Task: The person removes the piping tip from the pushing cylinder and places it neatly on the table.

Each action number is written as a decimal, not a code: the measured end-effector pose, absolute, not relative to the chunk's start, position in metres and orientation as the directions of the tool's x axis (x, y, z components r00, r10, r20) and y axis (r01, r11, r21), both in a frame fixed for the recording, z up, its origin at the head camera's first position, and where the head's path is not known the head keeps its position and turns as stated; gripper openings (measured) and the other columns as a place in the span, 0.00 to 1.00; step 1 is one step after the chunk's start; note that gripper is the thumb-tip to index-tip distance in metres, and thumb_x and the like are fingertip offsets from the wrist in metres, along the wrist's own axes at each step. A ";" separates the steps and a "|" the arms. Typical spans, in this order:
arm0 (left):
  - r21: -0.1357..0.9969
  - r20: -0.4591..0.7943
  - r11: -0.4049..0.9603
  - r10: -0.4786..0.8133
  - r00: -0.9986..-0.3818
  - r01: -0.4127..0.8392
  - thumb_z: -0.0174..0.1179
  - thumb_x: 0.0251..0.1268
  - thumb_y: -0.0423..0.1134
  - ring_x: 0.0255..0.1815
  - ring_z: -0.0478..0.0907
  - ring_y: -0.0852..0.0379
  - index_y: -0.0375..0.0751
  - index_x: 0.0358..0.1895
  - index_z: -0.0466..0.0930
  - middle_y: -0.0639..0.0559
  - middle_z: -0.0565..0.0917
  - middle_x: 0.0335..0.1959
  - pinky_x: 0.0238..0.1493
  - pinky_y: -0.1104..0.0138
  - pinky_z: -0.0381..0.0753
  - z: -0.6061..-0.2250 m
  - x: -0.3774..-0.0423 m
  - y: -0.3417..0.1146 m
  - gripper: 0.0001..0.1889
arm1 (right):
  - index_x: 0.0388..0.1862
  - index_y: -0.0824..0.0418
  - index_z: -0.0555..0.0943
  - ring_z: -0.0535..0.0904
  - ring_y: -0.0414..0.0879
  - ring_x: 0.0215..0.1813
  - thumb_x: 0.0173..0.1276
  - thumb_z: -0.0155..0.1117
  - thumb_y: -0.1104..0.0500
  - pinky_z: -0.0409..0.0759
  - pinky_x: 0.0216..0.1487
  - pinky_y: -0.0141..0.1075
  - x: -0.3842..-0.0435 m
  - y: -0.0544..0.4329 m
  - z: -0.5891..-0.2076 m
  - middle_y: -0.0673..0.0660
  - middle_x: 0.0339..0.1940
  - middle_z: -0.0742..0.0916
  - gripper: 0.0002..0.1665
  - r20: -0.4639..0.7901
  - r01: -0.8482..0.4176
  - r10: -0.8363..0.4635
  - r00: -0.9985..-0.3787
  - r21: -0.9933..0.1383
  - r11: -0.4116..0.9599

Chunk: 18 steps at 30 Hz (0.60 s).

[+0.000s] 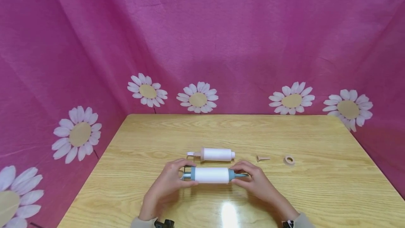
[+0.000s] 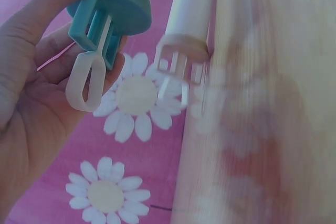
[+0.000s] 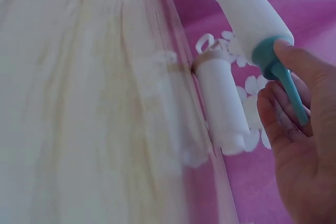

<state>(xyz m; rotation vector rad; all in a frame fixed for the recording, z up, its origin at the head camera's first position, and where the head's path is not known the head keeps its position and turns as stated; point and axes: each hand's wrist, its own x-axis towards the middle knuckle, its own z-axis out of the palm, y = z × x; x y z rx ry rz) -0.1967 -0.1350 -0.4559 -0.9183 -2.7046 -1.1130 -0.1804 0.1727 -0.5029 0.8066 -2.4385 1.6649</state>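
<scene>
A white icing syringe [image 1: 211, 175] with teal ends lies level between both hands, close over the table. My left hand [image 1: 172, 177] grips its teal handle end, and the left wrist view shows the pale plunger loop [image 2: 93, 85] sticking out there. At the other end my right hand [image 1: 254, 178] pinches the teal nozzle cap [image 3: 266, 56] between thumb and fingers. The thin teal nozzle [image 3: 292, 94] points out past the fingers, over the right palm. Just behind lies a second white syringe [image 1: 217, 154] with a pinkish-beige collar, its plunger loop toward the left.
To the right of the second syringe, a small beige nozzle [image 1: 263, 158] and a beige ring [image 1: 289, 160] lie on the wooden table [image 1: 152, 133]. A magenta cloth [image 1: 221, 38] with white daisies hangs behind and at the sides.
</scene>
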 end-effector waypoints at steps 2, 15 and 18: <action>0.614 0.290 0.548 0.512 -0.808 0.568 0.77 0.48 0.44 0.44 0.83 0.54 0.44 0.49 0.82 0.51 0.87 0.47 0.49 0.63 0.84 -0.455 -0.197 -0.129 0.23 | 0.49 0.59 0.83 0.78 0.30 0.50 0.60 0.71 0.64 0.86 0.49 0.32 -0.177 0.178 -0.501 0.57 0.49 0.83 0.17 0.358 -0.466 -0.360 -0.862 -0.839 0.281; 0.632 0.299 0.509 0.535 -0.790 0.584 0.76 0.48 0.45 0.50 0.82 0.54 0.42 0.50 0.82 0.52 0.86 0.49 0.54 0.61 0.82 -0.459 -0.193 -0.096 0.24 | 0.50 0.60 0.83 0.79 0.31 0.49 0.55 0.72 0.70 0.85 0.47 0.28 -0.165 0.211 -0.503 0.56 0.46 0.84 0.22 0.530 -0.615 -0.325 -0.783 -0.738 0.278; 0.637 0.299 0.507 0.532 -0.792 0.581 0.77 0.48 0.45 0.50 0.82 0.53 0.42 0.50 0.82 0.52 0.86 0.49 0.54 0.61 0.82 -0.461 -0.193 -0.093 0.24 | 0.50 0.62 0.83 0.80 0.32 0.49 0.53 0.72 0.73 0.85 0.48 0.27 -0.165 0.213 -0.503 0.58 0.45 0.84 0.24 0.566 -0.647 -0.325 -0.758 -0.719 0.254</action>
